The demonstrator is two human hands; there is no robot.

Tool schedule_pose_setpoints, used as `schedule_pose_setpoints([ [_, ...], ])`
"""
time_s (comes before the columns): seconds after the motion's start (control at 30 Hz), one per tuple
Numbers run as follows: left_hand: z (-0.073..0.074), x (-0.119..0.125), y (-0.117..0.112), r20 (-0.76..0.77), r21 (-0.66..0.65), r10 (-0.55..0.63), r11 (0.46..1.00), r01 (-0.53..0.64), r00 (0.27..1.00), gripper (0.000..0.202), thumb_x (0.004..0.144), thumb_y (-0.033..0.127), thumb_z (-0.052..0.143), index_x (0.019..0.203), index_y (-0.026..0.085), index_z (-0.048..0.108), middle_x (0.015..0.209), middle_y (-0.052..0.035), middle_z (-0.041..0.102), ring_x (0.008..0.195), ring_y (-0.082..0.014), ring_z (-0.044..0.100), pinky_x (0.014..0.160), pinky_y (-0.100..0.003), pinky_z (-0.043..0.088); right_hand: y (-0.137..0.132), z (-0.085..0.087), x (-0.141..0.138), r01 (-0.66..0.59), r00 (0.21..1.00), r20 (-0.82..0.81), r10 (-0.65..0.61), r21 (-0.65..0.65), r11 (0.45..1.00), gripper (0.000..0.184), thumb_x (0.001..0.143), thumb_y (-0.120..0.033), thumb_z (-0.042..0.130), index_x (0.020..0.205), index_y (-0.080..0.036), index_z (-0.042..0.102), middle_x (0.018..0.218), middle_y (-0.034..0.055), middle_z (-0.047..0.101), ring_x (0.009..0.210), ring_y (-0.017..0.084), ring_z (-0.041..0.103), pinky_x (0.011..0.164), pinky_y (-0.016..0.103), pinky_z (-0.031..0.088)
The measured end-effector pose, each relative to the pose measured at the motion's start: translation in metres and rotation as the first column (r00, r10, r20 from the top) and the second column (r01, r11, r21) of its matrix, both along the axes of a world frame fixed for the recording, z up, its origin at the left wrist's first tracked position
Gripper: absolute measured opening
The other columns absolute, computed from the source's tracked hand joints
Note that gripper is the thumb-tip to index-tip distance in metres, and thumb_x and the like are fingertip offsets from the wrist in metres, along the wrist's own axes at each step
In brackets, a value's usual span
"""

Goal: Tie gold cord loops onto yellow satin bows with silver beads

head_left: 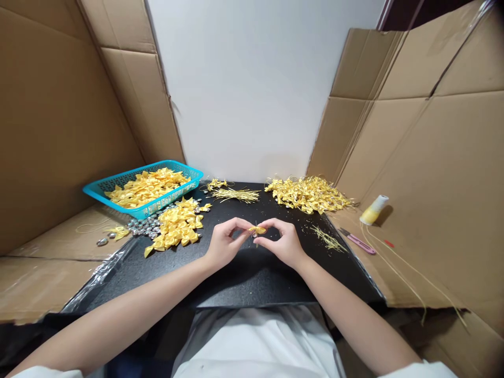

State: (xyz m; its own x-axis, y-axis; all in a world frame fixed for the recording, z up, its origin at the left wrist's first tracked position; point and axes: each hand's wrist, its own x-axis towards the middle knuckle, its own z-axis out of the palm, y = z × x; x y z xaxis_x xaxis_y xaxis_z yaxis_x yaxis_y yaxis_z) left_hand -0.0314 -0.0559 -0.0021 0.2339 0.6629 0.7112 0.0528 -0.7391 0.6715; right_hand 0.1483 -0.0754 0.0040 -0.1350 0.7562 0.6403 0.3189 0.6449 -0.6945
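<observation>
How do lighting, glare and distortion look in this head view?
Head view: brown cardboard walls seem to splay outward, likely wide-angle distortion; head view: soft shadow beside the white-and-yellow thread spool, glints on the crinkled silver strip; head view: the small yellow fabric bow between left hand and right hand lacks fine detail.

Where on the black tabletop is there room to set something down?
Bare patches: between the left hand, right hand and tabletop's near edge; between left forearm and the yellow bow pile; between right forearm and the loose strands. Crowded: the far side, with blue basket, strand bundle and bow heap.
</observation>
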Motion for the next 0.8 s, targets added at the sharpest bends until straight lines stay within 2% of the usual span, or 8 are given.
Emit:
schedule_pose_setpoints([
  [0.13, -0.001, -0.001, 0.000, -0.013, 0.029, -0.023, 0.999, 0.024, 1.000, 0.008, 0.084, 0.024, 0.067, 0.082, 0.017, 0.066, 0.082, -0.0068, 0.073, 0.076, -0.0171, 0.069, 0.069, -0.028, 0.056, 0.000, -0.001, 0.000, -0.018, 1.000, -0.005, 0.018, 0.009, 1.000, 0.024, 0.068, -0.034, 0.080, 0.082, -0.020, 0.067, 0.081, 0.0033, 0.073, 0.076, 0.020, 0.069, 0.073, 0.032, 0.054],
  [0.23, -0.001, -0.002, -0.001, -0.020, 0.041, -0.036, 0.998, 0.037, 0.999, 0.005, 0.084, 0.022, 0.067, 0.083, 0.017, 0.066, 0.083, -0.0068, 0.072, 0.077, -0.0171, 0.069, 0.071, -0.029, 0.056, -0.002, 0.000, 0.000, -0.032, 0.999, 0.023, 0.030, 0.072, 0.997, 0.023, 0.070, -0.032, 0.078, 0.085, -0.021, 0.064, 0.081, 0.0024, 0.071, 0.076, 0.019, 0.066, 0.073, 0.032, 0.052],
  [0.37, -0.001, -0.003, -0.001, -0.028, 0.051, 0.006, 0.999, -0.004, 1.000, 0.007, 0.084, 0.024, 0.066, 0.082, 0.017, 0.067, 0.082, -0.0071, 0.072, 0.077, -0.0173, 0.069, 0.072, -0.029, 0.056, -0.009, 0.004, -0.001, 0.051, 0.995, 0.064, -0.070, 0.264, 0.963, 0.022, 0.070, -0.030, 0.076, 0.080, -0.023, 0.057, 0.087, 0.0033, 0.063, 0.084, 0.020, 0.059, 0.079, 0.037, 0.048],
  [0.47, -0.001, -0.002, -0.002, -0.032, 0.057, 0.024, 0.998, -0.022, 0.999, 0.007, 0.085, 0.023, 0.066, 0.083, 0.017, 0.067, 0.081, -0.0066, 0.072, 0.076, -0.0168, 0.068, 0.071, -0.028, 0.055, -0.013, 0.005, -0.004, 0.121, 0.979, 0.116, -0.168, 0.337, 0.934, 0.015, 0.073, -0.025, 0.070, 0.070, -0.023, 0.056, 0.088, 0.0042, 0.058, 0.087, 0.022, 0.053, 0.082, 0.040, 0.045],
  [0.63, 0.001, -0.002, -0.004, -0.088, 0.070, 0.066, 0.996, -0.060, 0.994, 0.006, 0.084, 0.022, 0.065, 0.084, 0.017, 0.069, 0.081, -0.0056, 0.072, 0.074, -0.0160, 0.068, 0.070, -0.026, 0.054, -0.011, 0.000, -0.010, 0.183, 0.952, 0.170, -0.254, 0.348, 0.919, 0.011, 0.076, -0.017, 0.063, 0.068, -0.022, 0.059, 0.091, 0.0053, 0.057, 0.091, 0.023, 0.050, 0.082, 0.041, 0.042],
  [0.8, 0.002, -0.001, -0.004, -0.097, 0.027, 0.062, 0.998, -0.060, 0.993, 0.007, 0.080, 0.024, 0.070, 0.082, 0.017, 0.071, 0.078, -0.0047, 0.073, 0.071, -0.0154, 0.068, 0.068, -0.025, 0.054, -0.010, -0.001, -0.011, 0.166, 0.956, 0.178, -0.235, 0.331, 0.929, 0.013, 0.076, -0.012, 0.058, 0.067, -0.022, 0.056, 0.089, 0.0052, 0.056, 0.088, 0.022, 0.049, 0.080, 0.041, 0.042],
])
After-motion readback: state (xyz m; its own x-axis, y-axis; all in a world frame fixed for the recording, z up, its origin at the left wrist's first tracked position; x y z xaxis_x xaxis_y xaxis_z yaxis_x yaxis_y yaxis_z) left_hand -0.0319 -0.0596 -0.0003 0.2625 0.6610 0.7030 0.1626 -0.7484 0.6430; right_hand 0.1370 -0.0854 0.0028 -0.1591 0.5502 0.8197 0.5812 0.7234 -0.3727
